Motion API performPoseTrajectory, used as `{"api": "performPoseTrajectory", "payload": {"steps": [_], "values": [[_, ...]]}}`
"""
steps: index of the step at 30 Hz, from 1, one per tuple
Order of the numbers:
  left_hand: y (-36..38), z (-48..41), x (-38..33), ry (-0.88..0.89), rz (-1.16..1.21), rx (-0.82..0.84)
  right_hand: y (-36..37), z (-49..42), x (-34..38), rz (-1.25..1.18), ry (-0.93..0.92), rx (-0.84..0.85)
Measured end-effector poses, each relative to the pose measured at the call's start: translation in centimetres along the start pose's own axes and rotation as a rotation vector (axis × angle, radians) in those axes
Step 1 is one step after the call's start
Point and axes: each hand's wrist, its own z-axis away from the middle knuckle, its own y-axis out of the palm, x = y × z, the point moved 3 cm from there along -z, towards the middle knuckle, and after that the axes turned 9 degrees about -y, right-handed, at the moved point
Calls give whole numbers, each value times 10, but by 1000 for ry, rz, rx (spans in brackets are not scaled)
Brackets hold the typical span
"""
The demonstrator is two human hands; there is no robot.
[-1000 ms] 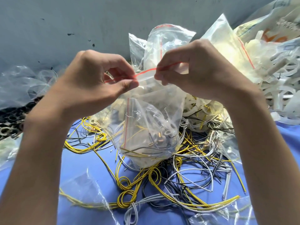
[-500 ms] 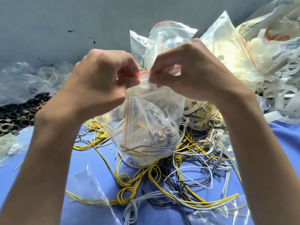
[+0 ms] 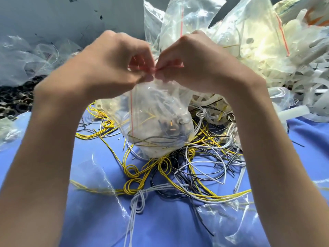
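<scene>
A clear zip bag (image 3: 156,122) with a red seal strip hangs above the blue table, holding small dark and brass-tipped parts and thin wires. My left hand (image 3: 110,66) pinches the red strip at the bag's top from the left. From the right, my right hand (image 3: 194,63) pinches the same strip, its fingertips almost touching those of the left. The strip is bunched and mostly hidden between my fingers.
A tangle of yellow, white and black wires (image 3: 178,168) lies on the blue table (image 3: 169,225) under the bag. Other clear bags (image 3: 185,20) and white plastic pieces (image 3: 302,65) pile up at the back right. Dark metal rings (image 3: 14,98) lie at the left. Empty bags (image 3: 231,216) lie in front.
My hands have come together along the red strip, from spread apart to nearly touching. The stretched strip is now bunched between my fingertips.
</scene>
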Motion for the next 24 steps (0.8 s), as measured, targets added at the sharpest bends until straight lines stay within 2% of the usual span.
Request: {"api": "performPoseTrajectory", "payload": {"steps": [7, 20, 24], "values": [[-2, 1, -4, 41, -16, 28, -26, 19, -12, -94, 51, 106], [-5, 4, -8, 112, -28, -32, -35, 23, -13, -85, 100, 79], [-7, 4, -13, 141, 11, -107, -35, 25, -13, -129, 106, 84]]}}
